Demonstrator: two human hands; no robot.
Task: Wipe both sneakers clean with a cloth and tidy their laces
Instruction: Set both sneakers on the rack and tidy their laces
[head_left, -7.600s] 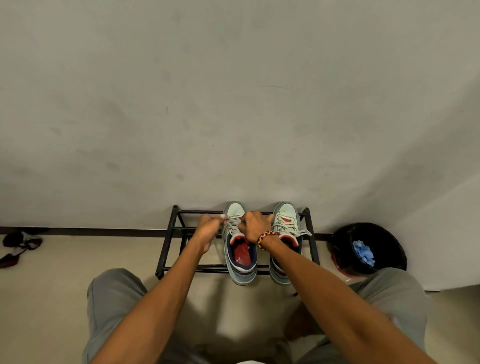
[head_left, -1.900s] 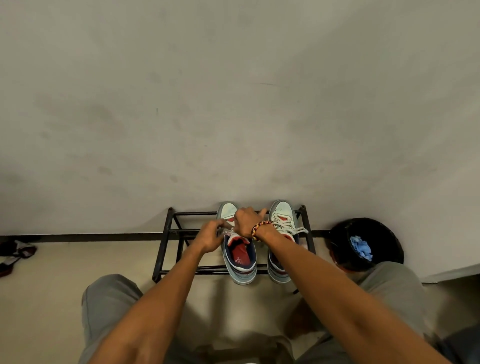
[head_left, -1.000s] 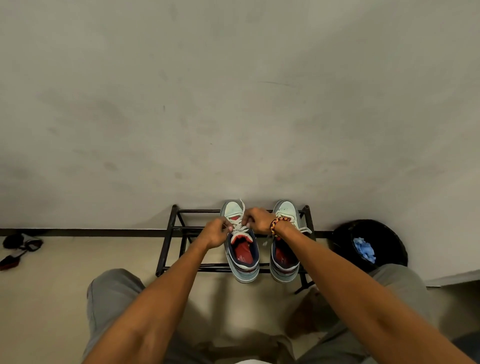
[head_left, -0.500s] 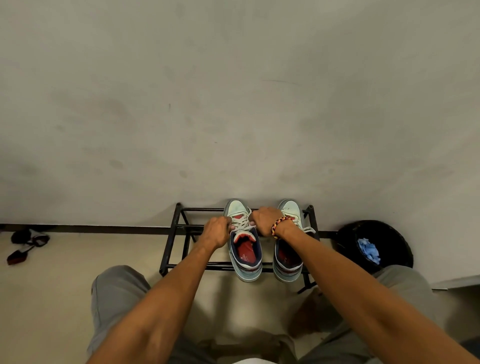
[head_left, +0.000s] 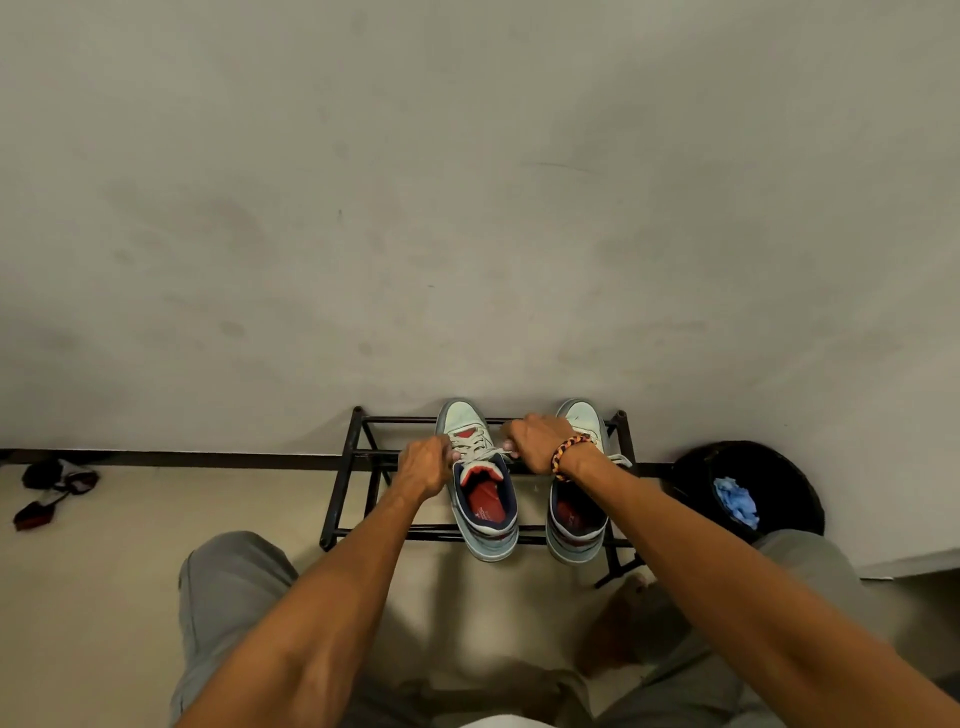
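— Pale mint uppers on both sneakers, navy collar lining, red insoles, red tongue patch, off-white laces. Where do they sit?

— Side by side on the top bars of a black metal shoe rack, toes to the wall, heels overhanging the front rail. Left sneaker and right sneaker stand apart, a gap between them.

— Hands?

— Both at the left sneaker's laces. Left hand is at the shoe's left side, fingers curled, pinching a lace end. Right hand is at its right side, fingers curled on the other end; a braided orange-and-black bracelet is on that wrist, which crosses over the right sneaker's front.

— Right sneaker's laces?

— One loose end trails over its right side.

— Anything else?

— Black bin right of the rack, a crumpled blue cloth inside. Dark footwear on the floor far left, detail too small to tell. Grey trousers at bottom.
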